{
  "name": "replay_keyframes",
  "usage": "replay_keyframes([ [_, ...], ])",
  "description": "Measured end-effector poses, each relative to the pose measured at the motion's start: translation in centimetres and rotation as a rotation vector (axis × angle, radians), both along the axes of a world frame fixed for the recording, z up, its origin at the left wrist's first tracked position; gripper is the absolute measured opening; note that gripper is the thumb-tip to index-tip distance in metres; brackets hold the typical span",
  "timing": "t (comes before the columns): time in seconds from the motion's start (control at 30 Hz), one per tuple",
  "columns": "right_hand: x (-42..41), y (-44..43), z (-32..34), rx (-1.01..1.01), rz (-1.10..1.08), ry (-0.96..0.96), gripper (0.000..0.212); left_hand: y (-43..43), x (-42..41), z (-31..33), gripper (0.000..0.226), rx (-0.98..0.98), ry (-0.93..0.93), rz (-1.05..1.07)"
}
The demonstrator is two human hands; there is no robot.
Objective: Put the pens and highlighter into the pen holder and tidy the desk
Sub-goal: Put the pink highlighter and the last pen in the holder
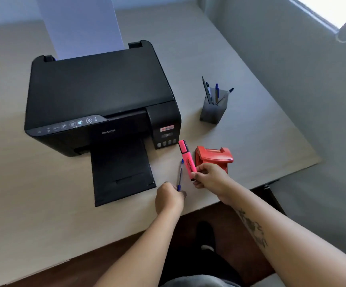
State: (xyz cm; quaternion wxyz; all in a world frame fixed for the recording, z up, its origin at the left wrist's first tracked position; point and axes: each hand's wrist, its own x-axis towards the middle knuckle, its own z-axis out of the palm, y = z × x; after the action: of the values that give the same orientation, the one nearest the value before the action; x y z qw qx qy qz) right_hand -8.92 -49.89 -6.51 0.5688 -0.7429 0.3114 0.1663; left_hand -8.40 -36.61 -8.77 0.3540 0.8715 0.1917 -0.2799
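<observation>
Highlighter (one, pink) pinched in right hand, one blue pen clasped by left hand, above beige table.

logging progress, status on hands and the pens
Right hand grips pink highlighter. Left hand pinches blue pen. Grey mesh pen holder already holds pens. Path clear; red hole punch beside right hand.

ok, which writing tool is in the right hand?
The pink highlighter, pinched at its lower end by the right hand. The left hand holds a thin blue pen; the other pens stand in the pen holder.
</observation>
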Motion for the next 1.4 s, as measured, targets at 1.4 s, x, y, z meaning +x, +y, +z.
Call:
replay_keyframes([
  [1.4,17.2,-21.4,10.6,-0.584,0.316,-0.336,0.014,-15.3,21.5,12.9,0.014,0.032,-0.566,-0.463],
])
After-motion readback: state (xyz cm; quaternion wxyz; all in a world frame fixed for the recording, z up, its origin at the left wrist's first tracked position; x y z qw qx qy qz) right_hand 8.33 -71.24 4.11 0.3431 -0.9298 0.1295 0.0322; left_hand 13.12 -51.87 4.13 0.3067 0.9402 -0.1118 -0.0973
